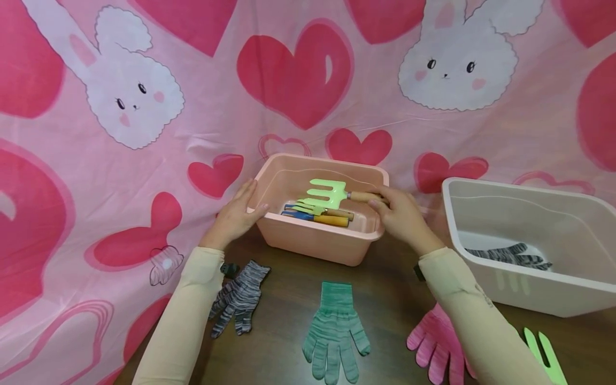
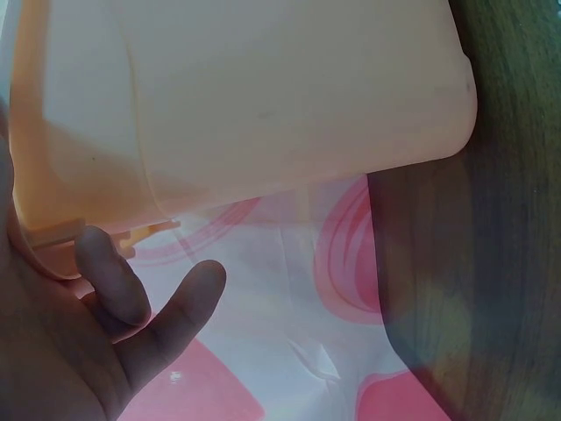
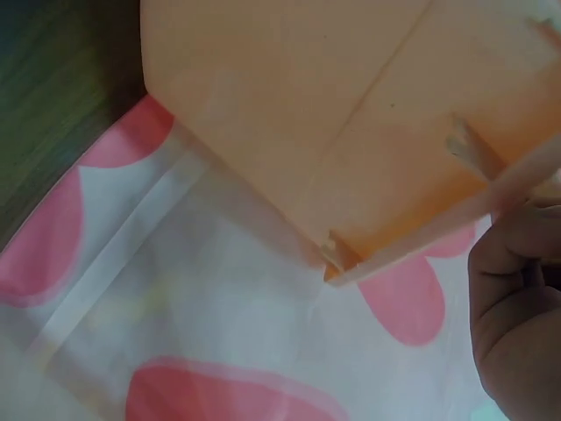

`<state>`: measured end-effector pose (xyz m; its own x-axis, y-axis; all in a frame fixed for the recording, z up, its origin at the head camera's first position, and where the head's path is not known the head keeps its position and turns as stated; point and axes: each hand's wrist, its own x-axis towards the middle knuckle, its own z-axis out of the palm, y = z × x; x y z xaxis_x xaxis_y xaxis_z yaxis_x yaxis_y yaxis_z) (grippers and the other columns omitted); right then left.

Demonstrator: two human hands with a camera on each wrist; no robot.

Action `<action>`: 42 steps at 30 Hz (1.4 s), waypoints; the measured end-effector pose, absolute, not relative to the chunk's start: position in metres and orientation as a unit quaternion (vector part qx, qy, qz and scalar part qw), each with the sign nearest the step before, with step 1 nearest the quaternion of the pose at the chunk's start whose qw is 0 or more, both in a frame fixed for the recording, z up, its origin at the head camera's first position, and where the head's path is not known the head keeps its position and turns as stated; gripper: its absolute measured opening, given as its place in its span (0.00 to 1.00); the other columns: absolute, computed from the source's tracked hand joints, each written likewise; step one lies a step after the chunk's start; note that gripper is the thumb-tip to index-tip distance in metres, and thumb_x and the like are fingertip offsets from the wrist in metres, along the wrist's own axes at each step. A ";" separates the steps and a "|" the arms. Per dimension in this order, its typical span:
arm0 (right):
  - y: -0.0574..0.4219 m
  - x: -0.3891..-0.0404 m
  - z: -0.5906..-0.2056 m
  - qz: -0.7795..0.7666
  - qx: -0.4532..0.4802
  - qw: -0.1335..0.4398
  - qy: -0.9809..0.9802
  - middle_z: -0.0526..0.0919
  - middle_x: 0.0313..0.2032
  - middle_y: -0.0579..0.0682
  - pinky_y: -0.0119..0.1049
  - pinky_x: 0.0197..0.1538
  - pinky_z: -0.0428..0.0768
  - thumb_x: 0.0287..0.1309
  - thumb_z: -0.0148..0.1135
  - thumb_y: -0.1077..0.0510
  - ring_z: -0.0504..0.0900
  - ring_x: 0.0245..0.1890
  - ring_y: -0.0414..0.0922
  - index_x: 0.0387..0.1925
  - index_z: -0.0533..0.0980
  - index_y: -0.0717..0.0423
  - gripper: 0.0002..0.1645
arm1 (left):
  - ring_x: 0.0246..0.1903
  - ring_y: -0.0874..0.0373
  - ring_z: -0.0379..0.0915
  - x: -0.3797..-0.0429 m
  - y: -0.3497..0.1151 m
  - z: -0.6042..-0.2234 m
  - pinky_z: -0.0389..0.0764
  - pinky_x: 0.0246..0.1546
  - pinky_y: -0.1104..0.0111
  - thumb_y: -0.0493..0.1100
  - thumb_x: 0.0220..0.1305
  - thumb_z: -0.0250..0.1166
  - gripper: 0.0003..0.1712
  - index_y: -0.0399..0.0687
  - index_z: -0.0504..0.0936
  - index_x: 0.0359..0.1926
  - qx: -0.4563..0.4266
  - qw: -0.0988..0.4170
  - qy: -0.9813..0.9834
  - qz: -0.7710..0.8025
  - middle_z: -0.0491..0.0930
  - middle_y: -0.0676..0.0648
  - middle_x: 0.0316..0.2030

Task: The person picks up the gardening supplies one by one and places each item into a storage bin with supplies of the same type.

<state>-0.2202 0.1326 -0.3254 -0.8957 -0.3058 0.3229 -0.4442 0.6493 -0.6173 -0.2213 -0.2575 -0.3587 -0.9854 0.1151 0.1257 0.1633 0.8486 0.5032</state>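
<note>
Now | left fingers (image 1: 244, 193) grip bin (image 1: 308, 238) | right fingers (image 1: 389, 194) pinch 1 fork (image 1: 336, 195) (2 tools (image 1: 333, 220) inside)

A rectangular, peach-pink plastic tub (image 1: 313, 235) gapes upward. A lime-green, wooden-handled fork (image 1: 338, 195) points left — handle by the tub's right rim.

The right grip (image 3: 517, 324), its fingers (image 3: 504, 254) bent, sat at the right edge, by the rim (image 3: 429, 232) of the peach tub (image 3: 280, 105). Short ribs (image 3: 476, 147) stood against the rim. The dark bench (image 3: 66, 88) occupied the upper left corner; a pale cloth (image 3: 237, 298) with pink patches (image 3: 403, 300) filled the lower area.
</note>
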 end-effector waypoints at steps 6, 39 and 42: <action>0.123 -0.244 -0.325 0.362 0.223 0.089 -0.901 0.84 0.44 0.59 0.55 0.51 0.78 0.70 0.61 0.58 0.78 0.42 0.57 0.58 0.79 0.61 0.19 | 0.76 0.41 0.43 -0.222 -0.258 -0.361 0.53 0.71 0.42 0.69 0.69 0.55 0.53 0.49 0.46 0.81 -0.078 0.046 -0.959 -0.269 0.44 0.44 0.80; 0.094 -0.327 -0.333 0.277 0.254 0.048 -0.926 0.82 0.40 0.59 0.53 0.52 0.75 0.76 0.52 0.58 0.79 0.41 0.57 0.51 0.74 0.63 0.13 | 0.76 0.41 0.45 -0.219 -0.257 -0.361 0.53 0.71 0.44 0.66 0.69 0.58 0.52 0.47 0.47 0.81 -0.071 0.056 -0.958 -0.270 0.46 0.43 0.79; 0.096 -0.325 -0.333 0.273 0.252 0.049 -0.927 0.81 0.39 0.59 0.53 0.50 0.76 0.76 0.52 0.58 0.78 0.40 0.57 0.50 0.73 0.62 0.12 | 0.76 0.42 0.45 -0.221 -0.256 -0.360 0.53 0.72 0.46 0.64 0.69 0.58 0.51 0.47 0.48 0.81 -0.074 0.055 -0.959 -0.267 0.45 0.44 0.79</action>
<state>-0.3250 0.0959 -0.3325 -0.8680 -0.4407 0.2289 -0.4945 0.7239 -0.4810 -0.2210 -0.2555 -0.3597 -0.9830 0.1128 0.1450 0.1715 0.8468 0.5035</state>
